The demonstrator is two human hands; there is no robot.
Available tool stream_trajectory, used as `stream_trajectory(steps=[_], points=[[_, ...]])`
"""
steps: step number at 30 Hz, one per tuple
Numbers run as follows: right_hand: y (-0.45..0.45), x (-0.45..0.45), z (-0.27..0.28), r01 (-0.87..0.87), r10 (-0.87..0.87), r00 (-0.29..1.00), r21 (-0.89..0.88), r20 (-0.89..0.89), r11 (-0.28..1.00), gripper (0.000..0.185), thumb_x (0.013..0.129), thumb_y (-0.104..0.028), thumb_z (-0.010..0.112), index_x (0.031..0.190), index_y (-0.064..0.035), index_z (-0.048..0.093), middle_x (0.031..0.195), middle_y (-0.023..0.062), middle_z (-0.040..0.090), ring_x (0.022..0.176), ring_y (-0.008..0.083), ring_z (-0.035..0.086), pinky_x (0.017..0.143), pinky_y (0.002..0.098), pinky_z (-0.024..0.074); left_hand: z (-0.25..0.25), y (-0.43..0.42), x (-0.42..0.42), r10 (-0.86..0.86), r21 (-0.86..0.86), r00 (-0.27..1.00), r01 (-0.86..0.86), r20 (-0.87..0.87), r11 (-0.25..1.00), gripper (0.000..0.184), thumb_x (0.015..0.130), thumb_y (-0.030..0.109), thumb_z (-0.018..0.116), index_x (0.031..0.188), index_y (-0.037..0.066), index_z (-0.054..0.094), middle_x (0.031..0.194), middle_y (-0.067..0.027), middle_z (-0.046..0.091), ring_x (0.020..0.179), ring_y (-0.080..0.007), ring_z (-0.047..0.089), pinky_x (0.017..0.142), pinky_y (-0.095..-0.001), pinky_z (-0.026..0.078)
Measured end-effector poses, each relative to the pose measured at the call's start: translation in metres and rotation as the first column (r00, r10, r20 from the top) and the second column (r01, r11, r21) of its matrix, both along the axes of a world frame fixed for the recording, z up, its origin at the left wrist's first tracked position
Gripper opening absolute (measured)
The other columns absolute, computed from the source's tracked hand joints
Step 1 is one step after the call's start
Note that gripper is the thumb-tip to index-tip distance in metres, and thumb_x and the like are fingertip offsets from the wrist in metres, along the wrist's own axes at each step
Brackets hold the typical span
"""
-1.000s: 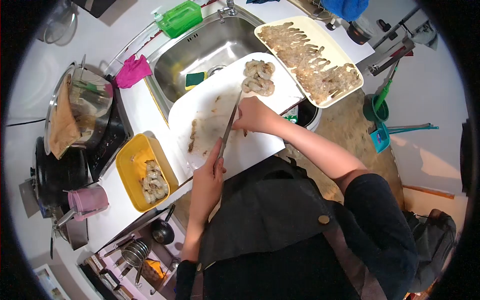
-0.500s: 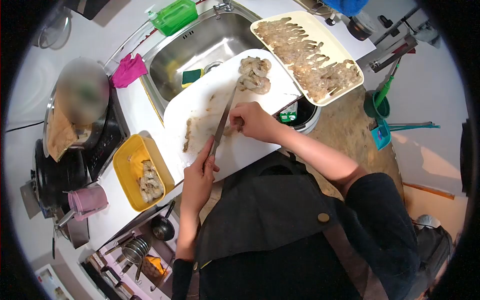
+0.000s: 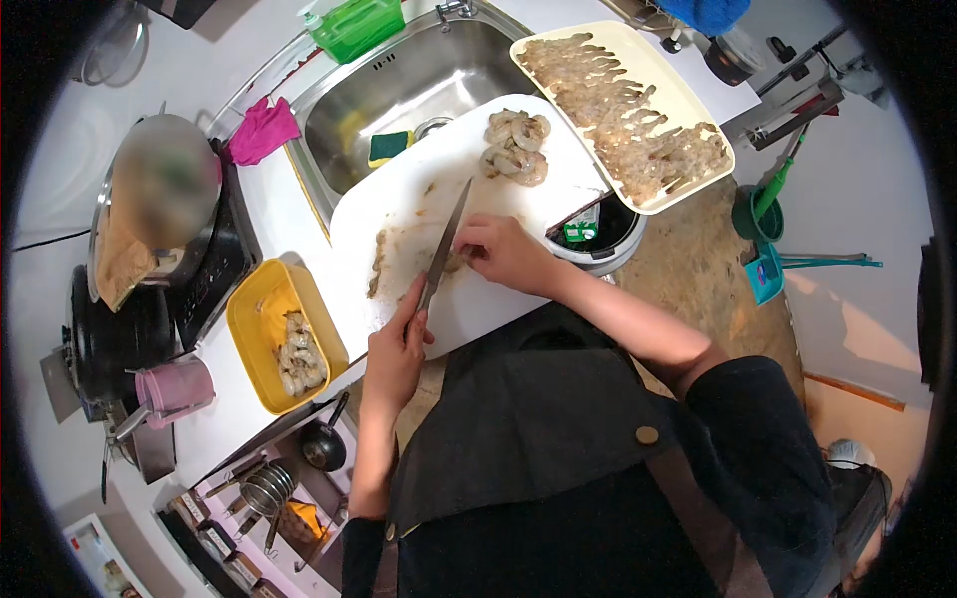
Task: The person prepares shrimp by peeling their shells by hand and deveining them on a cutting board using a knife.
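Observation:
My left hand [image 3: 397,344] is closed around the handle of a long knife [image 3: 449,239], its blade slanting up across the white cutting board [image 3: 374,204]. Just right of the blade, the fingers of my right hand [image 3: 503,251] are pinched on a greyish shrimp, mostly hidden by them. Brownish scraps [image 3: 377,264] lie on the board's left side. At its far end rests a small pile of peeled shrimp [image 3: 515,148]. A cream tray [image 3: 720,171] beyond the board carries rows of shrimp, and a yellow container [image 3: 244,334] on the left holds several peeled ones.
Behind the board is a steel sink [image 3: 334,125] with a sponge [image 3: 390,148] in it. A pink cloth [image 3: 263,131] hangs near its left edge. On the left stand a covered pan on a stove [image 3: 214,264] and a pink cup [image 3: 176,392]. A bin [image 3: 623,237] is below the board's right end.
The view has shifted slightly. My right hand's fingers have moved a little away from the far pile and show less of the shrimp. The knife stays in my left hand.

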State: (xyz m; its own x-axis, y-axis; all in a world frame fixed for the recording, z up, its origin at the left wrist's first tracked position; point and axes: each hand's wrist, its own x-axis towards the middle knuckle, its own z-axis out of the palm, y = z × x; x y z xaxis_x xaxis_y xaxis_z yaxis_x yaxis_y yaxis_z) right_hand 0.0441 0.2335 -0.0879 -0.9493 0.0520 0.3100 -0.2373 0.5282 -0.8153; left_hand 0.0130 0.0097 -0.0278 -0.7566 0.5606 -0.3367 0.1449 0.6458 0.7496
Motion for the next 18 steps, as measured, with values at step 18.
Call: stream_trajectory(steps=[18], points=[[0.003,-0.003,-0.005,0.015,-0.014,1.0,-0.064,0.011,0.998,0.014,0.074,0.006,0.065,0.085,-0.0026,0.066,0.086,0.0077,0.06,0.074,0.0203,0.063,0.064,0.0297,0.0514,0.024,-0.044,0.018,0.058,-0.069,0.993,-0.051,0.104,0.996,0.045,0.098,0.011,0.049,0.142,0.017,0.047,0.065,-0.0052,0.054,0.06,-0.0098,0.049,0.063,-0.0245,0.045]])
